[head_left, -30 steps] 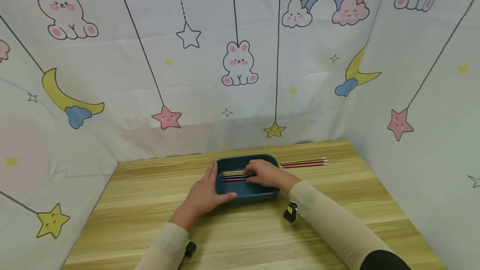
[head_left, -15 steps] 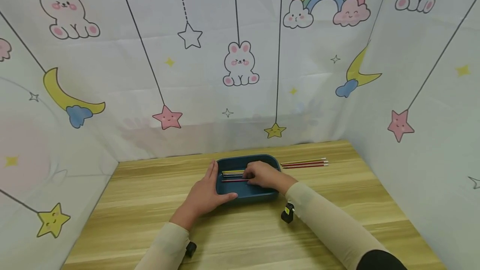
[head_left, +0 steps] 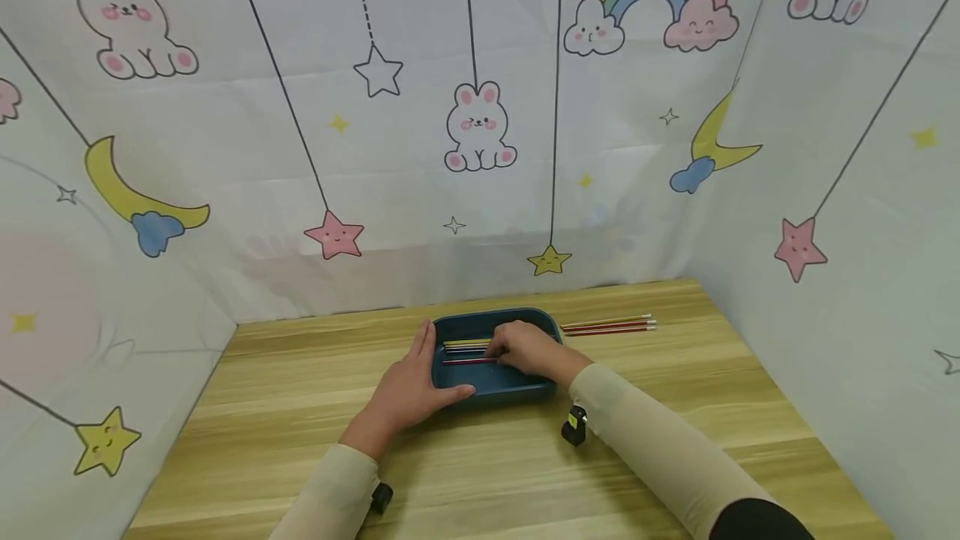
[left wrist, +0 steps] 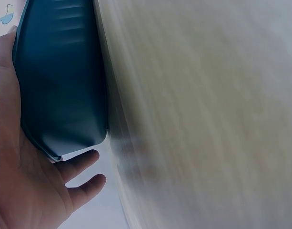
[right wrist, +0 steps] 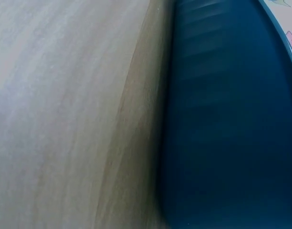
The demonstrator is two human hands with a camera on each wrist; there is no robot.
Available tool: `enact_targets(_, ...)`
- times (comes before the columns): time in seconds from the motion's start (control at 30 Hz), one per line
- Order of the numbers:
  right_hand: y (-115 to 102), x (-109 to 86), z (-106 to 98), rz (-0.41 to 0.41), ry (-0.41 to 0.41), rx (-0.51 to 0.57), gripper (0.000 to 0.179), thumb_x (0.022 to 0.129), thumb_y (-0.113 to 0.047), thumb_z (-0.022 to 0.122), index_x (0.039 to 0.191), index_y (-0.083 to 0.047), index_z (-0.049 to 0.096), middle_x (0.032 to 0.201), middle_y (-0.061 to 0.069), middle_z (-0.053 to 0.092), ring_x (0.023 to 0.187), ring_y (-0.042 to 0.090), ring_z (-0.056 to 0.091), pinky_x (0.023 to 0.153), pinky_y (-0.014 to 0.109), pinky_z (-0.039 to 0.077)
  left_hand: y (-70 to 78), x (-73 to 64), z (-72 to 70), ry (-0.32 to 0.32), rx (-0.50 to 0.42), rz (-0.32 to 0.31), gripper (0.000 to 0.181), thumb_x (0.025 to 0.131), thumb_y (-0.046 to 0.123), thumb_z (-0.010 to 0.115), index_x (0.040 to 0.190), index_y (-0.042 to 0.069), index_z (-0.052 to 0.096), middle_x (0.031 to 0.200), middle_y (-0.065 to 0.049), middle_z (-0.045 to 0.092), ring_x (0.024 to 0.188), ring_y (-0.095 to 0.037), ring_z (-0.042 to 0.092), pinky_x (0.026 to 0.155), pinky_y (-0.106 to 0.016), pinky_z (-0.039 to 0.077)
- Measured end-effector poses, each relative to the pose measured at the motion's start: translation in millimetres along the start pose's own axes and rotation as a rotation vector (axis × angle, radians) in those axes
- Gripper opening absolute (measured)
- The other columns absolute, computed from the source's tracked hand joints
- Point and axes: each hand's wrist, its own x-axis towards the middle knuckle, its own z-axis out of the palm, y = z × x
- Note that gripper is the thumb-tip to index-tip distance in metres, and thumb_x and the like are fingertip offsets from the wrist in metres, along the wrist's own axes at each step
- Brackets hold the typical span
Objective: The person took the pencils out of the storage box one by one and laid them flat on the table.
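A dark blue plastic bin rests on the wooden table. My left hand lies against its left end, fingers straight along the wall and thumb at the front corner. In the left wrist view, that hand spans the end of the bin. Inside the bin, yellow and dark pencils lie side by side, with a red pencil a little in front. My right hand reaches in with curled fingers, pinching at the pencils' right parts, which it hides. The right wrist view shows only the bin's outer wall and tabletop.
Several red and yellow pencils with white ends lie on the table right of the bin. Small black wrist cameras hang under both sleeves. A white printed curtain encloses the table at the back and sides.
The dark pencils have shifted back toward the yellow ones, leaving a gap before the red pencil. My right hand has moved slightly left. The left hand and the bin stay put.
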Motion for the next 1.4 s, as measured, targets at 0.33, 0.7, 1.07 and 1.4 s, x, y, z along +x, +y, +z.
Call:
enact_targets(0.33, -4, -0.7, 1, 0.044, 0.002, -0.021, 0.018, 0.099, -0.004, 0.082, 0.114, -0.012, 0.088, 0.109, 0.0, 0.079, 0.101, 0.017, 0.074, 0.089, 0.038, 0.062, -1.6, 0.3, 0.6, 0.007, -0.003, 0.001, 0.136, 0.088, 0.084, 0.073, 0.178, 0.006, 0.007, 0.186, -0.013, 0.006, 0.13, -0.048, 0.066, 0.108, -0.061, 0.054)
enact_targets(0.7, 0, -1.0, 1, 0.05, 0.011, 0.075, 0.018, 0.099, -0.002, 0.081, 0.113, -0.012, 0.087, 0.107, 0.0, 0.077, 0.097, 0.015, 0.073, 0.085, 0.033, 0.061, -0.7, -0.6, 0.0, -0.001, -0.004, -0.003, 0.135, 0.089, 0.084, 0.073, 0.178, 0.006, 0.007, 0.186, -0.013, 0.006, 0.129, -0.046, 0.067, 0.107, -0.061, 0.054)
enact_targets(1.07, 4, -0.7, -4, 0.016, 0.025, 0.165, 0.019, 0.1, -0.001, 0.078, 0.115, -0.01, 0.086, 0.107, -0.002, 0.073, 0.094, 0.011, 0.07, 0.085, 0.031, 0.06, -0.7, -0.7, 0.0, 0.001, -0.009, -0.001, 0.136, 0.088, 0.084, 0.073, 0.178, 0.006, 0.007, 0.186, -0.013, 0.005, 0.136, -0.048, 0.063, 0.112, -0.063, 0.051)
enact_targets(1.4, 4, -5.9, -21, 0.007, 0.021, 0.191, 0.022, 0.103, -0.004, 0.075, 0.12, -0.013, 0.086, 0.109, -0.004, 0.074, 0.096, 0.009, 0.067, 0.085, 0.031, 0.06, -0.1, -0.4, 0.0, -0.004, 0.007, -0.013, 0.138, 0.087, 0.086, 0.072, 0.178, 0.007, 0.007, 0.186, -0.012, 0.005, 0.134, -0.046, 0.065, 0.111, -0.061, 0.053)
